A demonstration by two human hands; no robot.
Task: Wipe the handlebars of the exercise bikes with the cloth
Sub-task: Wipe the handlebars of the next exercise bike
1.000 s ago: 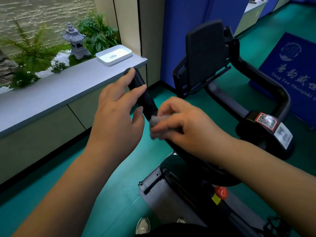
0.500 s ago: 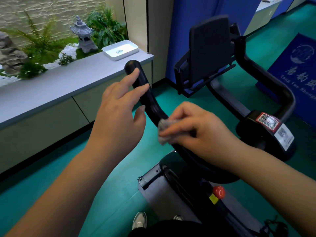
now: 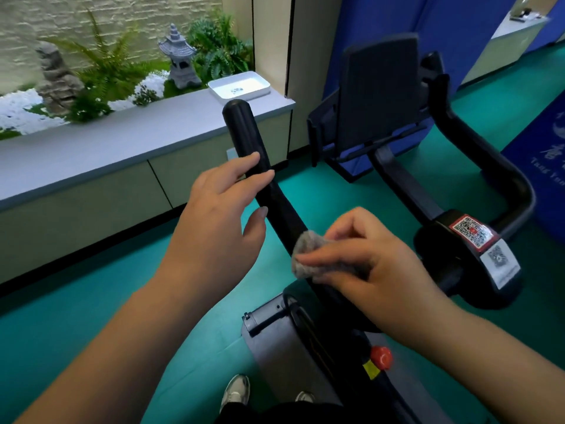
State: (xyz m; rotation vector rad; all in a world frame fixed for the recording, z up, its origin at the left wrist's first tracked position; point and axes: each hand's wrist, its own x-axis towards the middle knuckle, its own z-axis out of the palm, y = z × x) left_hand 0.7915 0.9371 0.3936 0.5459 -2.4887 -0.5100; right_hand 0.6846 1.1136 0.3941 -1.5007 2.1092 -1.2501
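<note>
Green floor (image 3: 76, 325) under me, and the long grey worktop (image 3: 122, 148) runs along my left, backed by a little garden of ferns (image 3: 104, 68) and white pebbles. Right in front stands the exercise bike (image 3: 305, 356), its dark tablet holder (image 3: 379, 90) up at the head and a blue banner (image 3: 544, 166) off to my right. The right handlebar (image 3: 501, 179) curls round to a hub carrying a QR sticker (image 3: 470, 231). The left handlebar (image 3: 244, 139) rises toward the worktop, tip up and bare. My left hand (image 3: 214, 228) is spread, fingers straight, the fingertips (image 3: 263, 175) laid against the bar's side about halfway up, thumb loose just beside the bar. My right hand (image 3: 376, 267) is lower down on that same bar, pinching the grey cloth (image 3: 308, 255) between thumb and curled fingers, the wad pressed onto the bar where it bends. On the worktop sits a white tray (image 3: 241, 87), a stone lantern (image 3: 180, 59) behind it. A red knob (image 3: 380, 358) pokes from the frame, and my shoes (image 3: 235, 393) show at the bottom.
</note>
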